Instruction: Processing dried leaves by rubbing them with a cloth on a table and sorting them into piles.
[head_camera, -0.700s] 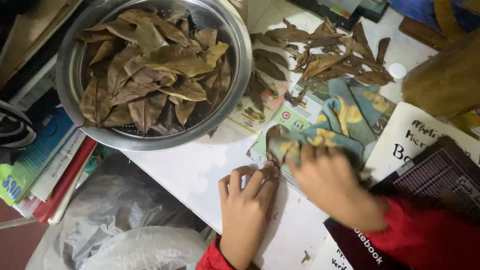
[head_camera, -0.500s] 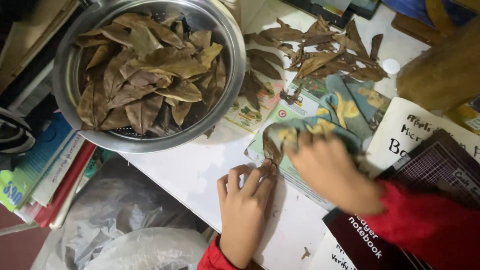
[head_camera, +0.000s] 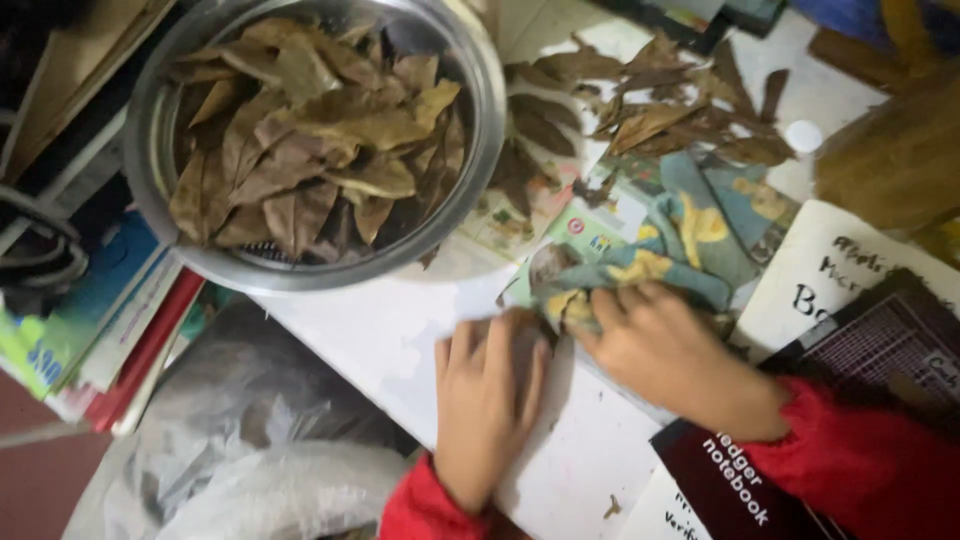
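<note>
head view: looking down at a white worktop (head_camera: 400, 340), two bare hands, red sleeves.
right grip: right hand (head_camera: 665, 350) clenched on a crumpled blue-green cloth with yellow patches (head_camera: 690, 235); fingers (head_camera: 610, 308) bunch its near edge and press it down on the worktop.
cloth position: runs from the right grip up and away, over a printed colour paper sheet (head_camera: 580, 235) lying flat on the worktop.
left grip: left hand (head_camera: 490, 400) released, palm down, fingers spread flat on the worktop; holds nothing.
hand spacing: left hand just beside the right grip, fingertips close to the cloth's near corner; contact with the cloth I can't tell.
leaf under cloth: a small brown leaf piece (head_camera: 553, 262) shows at the cloth's edge just beyond the right grip; blurred.
bowl: large round steel bowl full of dry brown leaves (head_camera: 310, 140), beyond the left hand, well apart from both grips.
loose leaves: heap of dry brown leaves (head_camera: 650, 110) on the worktop beyond the cloth, beside the bowl.
near right grip: dark notebook with white lettering (head_camera: 720, 480) under the right wrist; white sheet with handwriting (head_camera: 840, 260) past it.
off the worktop: crumpled clear plastic bag (head_camera: 230, 440) outboard of the left hand; stack of books (head_camera: 110, 330) farther out.
</note>
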